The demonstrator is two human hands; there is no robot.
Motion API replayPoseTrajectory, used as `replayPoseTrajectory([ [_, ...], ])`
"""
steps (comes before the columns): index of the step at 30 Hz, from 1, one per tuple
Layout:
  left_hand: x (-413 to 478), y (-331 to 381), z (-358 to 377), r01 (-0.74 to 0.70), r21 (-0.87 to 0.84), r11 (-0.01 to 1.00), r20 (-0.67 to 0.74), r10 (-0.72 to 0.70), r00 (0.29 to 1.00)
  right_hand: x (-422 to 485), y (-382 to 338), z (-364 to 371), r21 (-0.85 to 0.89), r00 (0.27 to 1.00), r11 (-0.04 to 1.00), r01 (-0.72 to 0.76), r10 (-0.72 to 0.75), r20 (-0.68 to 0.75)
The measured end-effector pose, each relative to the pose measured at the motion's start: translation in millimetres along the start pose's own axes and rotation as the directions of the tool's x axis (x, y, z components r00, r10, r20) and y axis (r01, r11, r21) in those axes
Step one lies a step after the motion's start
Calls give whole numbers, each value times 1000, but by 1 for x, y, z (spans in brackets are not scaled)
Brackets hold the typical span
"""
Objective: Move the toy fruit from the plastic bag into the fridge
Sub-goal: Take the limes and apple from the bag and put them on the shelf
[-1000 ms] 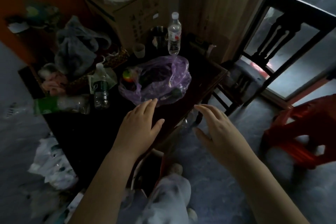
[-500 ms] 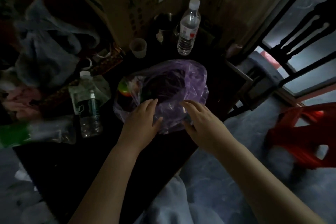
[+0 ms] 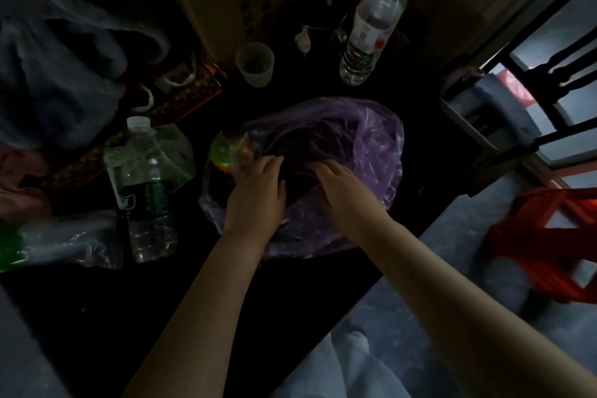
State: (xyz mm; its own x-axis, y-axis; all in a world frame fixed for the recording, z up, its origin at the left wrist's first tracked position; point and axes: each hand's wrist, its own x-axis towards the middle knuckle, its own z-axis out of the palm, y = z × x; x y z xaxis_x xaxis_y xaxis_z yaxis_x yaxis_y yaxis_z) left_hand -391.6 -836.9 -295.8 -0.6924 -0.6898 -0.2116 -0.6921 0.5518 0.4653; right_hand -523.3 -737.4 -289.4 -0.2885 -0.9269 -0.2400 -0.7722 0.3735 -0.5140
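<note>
1. left hand (image 3: 255,194): on the near-left part of the plastic bag (image 3: 378,152), fingers bent onto the film with the tips at the edge of the dark mouth. Pinching or only resting: cannot tell.
2. right hand (image 3: 342,194): just beside the left, with a small gap between them. Fingers slope down into the bag mouth and the tips are lost in the dark, so cannot tell whether it holds anything.
3. Bag: purple, translucent, crumpled. It lies at frame centre on the dark table (image 3: 97,300).
4. toy fruit (image 3: 219,152): round, green-yellow with red. It sits inside the bag at its left edge, visible through the film, just upper left of the left fingertips. The rest of the contents are too dark to read.
5. Above the bag: plastic cup (image 3: 255,64), metal mug (image 3: 318,10), tall water bottle (image 3: 371,19) upright.
6. Left of the bag: green-label bottle (image 3: 145,191) upright.
7. Upper left: grey cloth (image 3: 58,68).
8. Right edge: red stool (image 3: 549,242) on the floor.
</note>
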Motion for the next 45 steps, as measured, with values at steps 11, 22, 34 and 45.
replayPoseTrajectory([
  [11, 14, -13, 27, 23, 129, 991, 39, -28, 999, 7, 28, 7, -265, 987, 964, 2, 40, 153],
  [22, 2, 9, 22, -61, 44, 997, 79, 58, 995, -13, 41, -15, -381, 1000, 924, -14, 23, 18],
  [34, -18, 37, 29, -200, 17, 980, 152, 195, 969, -72, 58, -17, -292, 983, 939, -181, 162, -88],
  [45, -22, 33, 41, -179, 23, 984, 147, 174, 974, -68, 63, 14, -201, 959, 952, -231, 188, -212],
])
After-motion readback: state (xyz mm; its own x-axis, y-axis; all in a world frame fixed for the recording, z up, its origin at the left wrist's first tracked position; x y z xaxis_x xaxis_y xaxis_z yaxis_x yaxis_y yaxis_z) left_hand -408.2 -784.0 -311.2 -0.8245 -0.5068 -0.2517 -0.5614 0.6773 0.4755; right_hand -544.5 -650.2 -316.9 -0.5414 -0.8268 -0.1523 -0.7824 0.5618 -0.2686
